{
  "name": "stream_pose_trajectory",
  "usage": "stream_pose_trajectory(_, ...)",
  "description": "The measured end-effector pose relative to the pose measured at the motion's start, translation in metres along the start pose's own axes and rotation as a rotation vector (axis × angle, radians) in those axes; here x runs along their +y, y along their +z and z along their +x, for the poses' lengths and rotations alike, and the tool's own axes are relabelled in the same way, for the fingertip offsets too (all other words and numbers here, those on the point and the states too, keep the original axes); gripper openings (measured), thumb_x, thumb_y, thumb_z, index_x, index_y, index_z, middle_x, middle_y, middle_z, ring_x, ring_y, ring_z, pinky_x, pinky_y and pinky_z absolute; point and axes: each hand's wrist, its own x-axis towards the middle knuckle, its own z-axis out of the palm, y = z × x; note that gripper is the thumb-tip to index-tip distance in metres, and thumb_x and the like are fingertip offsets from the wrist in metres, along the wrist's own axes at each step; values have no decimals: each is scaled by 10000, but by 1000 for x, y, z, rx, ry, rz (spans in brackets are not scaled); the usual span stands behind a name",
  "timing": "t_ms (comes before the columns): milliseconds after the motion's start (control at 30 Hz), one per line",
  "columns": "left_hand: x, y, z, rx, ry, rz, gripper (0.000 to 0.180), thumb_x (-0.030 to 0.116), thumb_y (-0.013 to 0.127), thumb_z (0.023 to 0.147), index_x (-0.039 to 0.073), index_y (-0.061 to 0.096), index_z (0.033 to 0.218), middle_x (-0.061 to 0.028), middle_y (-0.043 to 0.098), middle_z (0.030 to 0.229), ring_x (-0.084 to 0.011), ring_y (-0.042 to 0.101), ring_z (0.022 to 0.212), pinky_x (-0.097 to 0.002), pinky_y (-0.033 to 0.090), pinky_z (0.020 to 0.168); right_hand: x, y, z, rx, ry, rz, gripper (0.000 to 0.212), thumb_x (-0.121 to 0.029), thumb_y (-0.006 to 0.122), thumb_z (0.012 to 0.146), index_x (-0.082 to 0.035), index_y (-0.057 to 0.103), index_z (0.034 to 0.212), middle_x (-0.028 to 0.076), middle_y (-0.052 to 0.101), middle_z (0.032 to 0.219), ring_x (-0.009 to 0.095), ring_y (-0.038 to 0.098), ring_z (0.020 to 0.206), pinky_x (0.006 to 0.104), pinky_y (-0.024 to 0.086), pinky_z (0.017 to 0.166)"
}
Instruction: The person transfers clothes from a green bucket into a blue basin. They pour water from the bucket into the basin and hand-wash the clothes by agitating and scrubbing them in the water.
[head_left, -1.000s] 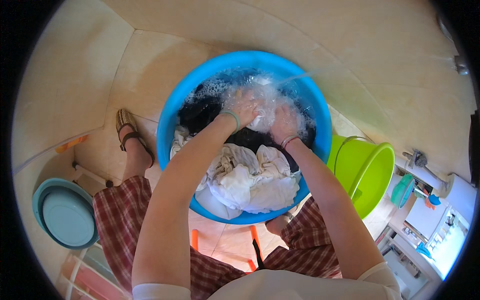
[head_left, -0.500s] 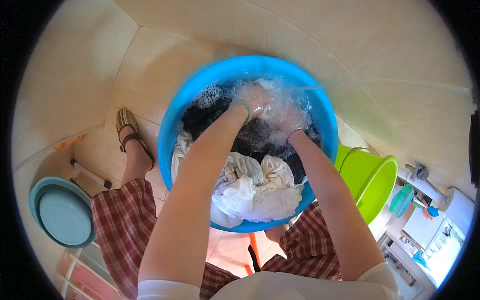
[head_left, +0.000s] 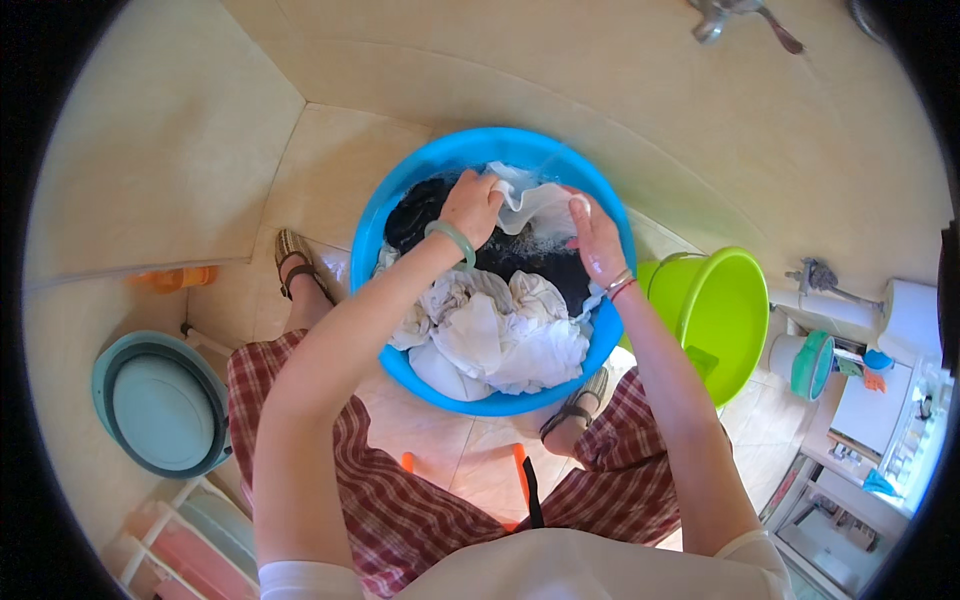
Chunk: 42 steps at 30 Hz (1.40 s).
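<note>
Between my legs stands a round blue tub (head_left: 370, 270) of water and laundry. My left hand (head_left: 474, 208), with a pale green bangle at the wrist, pinches one side of a wet white cloth (head_left: 540, 208) over the far part of the tub. The cloth's other side is in my right hand (head_left: 597, 240), gripped at the thumb, and it sags between the two hands. Dark clothes (head_left: 420, 215) lie in the water beneath. A heap of white clothes (head_left: 490, 335) rests at the tub's near side.
A lime green bucket (head_left: 730, 310) stands right of the tub. At left are a grey-blue basin (head_left: 160, 400) and a white rack (head_left: 180, 540). A metal tap (head_left: 740, 18) juts from the far wall. Orange stool parts (head_left: 522, 470) show between my legs.
Both hands have come up out of the splashing water and now hold the white cloth between them. The splashing has settled. My view has shifted, bringing the wall tap into sight.
</note>
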Motion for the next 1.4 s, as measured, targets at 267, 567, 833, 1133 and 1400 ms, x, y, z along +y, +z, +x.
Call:
stream_pose_trajectory(267, 116, -105, 2, 33, -56, -775, 278, 166, 445, 883, 32, 638, 1030, -105, 648, 884, -195, 634, 780, -324, 530, 695, -100, -81, -28, 270, -204, 247, 466, -395, 460, 972, 16, 558, 1167, 103, 607, 1015, 144, 597, 881, 289, 549, 674)
stream_pose_trajectory(567, 197, -177, -9, 59, 230, -778, 334, 259, 445, 941, 64, 630, 1139, -38, 634, 961, -111, 596, 815, -256, 498, 767, -182, -115, -47, 334, -468, 587, 463, -376, 464, 974, 21, 518, 1206, 112, 616, 1051, 186, 606, 932, 362, 527, 791)
stream_pose_trajectory(833, 88, -57, -37, 60, 348, -154, 311, 30, 510, 829, 93, 637, 1106, -142, 561, 891, -279, 562, 843, -347, 465, 787, -37, -48, -38, 191, -145, 219, 351, -338, 502, 960, -43, 619, 1111, 56, 629, 1032, 145, 609, 907, 276, 514, 775)
stream_pose_trajectory(1133, -9, 8, -78, -227, 409, 441, 553, 97, 652, 757, 271, 540, 1270, -111, 251, 1477, -344, 170, 1391, -575, 193, 1079, 63, 11, -50, -28, -426, -455, 415, -140, 691, 752, -119, 583, 1152, 143, 355, 1410, 375, 334, 1275, 429, 348, 1021)
stream_pose_trajectory(1400, -49, 59, -17, -198, 311, 569, 586, 262, 538, 873, 274, 339, 1425, -112, 103, 1543, -348, 50, 1423, -573, 127, 1107, 91, 56, 5, -177, -229, -977, 713, -355, 623, 822, -287, 281, 1444, 84, 139, 1538, 367, 146, 1402, 495, 323, 963)
